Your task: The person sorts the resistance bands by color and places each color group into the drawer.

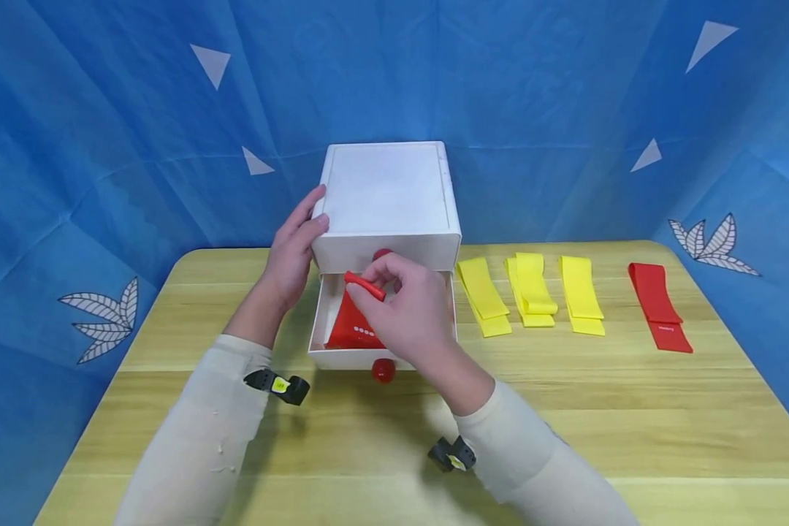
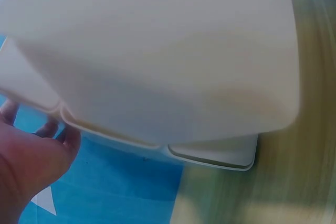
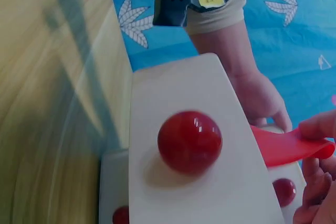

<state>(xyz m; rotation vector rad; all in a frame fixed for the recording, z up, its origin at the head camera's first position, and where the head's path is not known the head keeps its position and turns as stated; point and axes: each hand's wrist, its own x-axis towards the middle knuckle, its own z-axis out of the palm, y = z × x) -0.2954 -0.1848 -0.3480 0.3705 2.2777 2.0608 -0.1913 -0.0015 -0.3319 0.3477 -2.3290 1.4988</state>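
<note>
A white cabinet (image 1: 388, 191) with red ball knobs stands at the back of the table, its middle drawer (image 1: 348, 359) pulled out. My left hand (image 1: 294, 256) lies along the cabinet's left side, fingers extended and touching its edge. Over the drawer, my right hand (image 1: 414, 299) pinches the folded upper end of a flat red elastic band (image 1: 351, 321) between thumb and fingers. White print shows on the band's lower part, which lies in the drawer. In the right wrist view the band (image 3: 283, 148) rises past the drawer front with its red knob (image 3: 190, 142).
Three folded yellow bands (image 1: 483, 296) lie in a row to the right of the cabinet. Farther right lies another folded red band (image 1: 660, 307). A blue curtain (image 1: 532, 109) hangs behind the wooden table (image 1: 565, 431). Beneath the pulled-out drawer is another one with a red knob (image 3: 121, 215).
</note>
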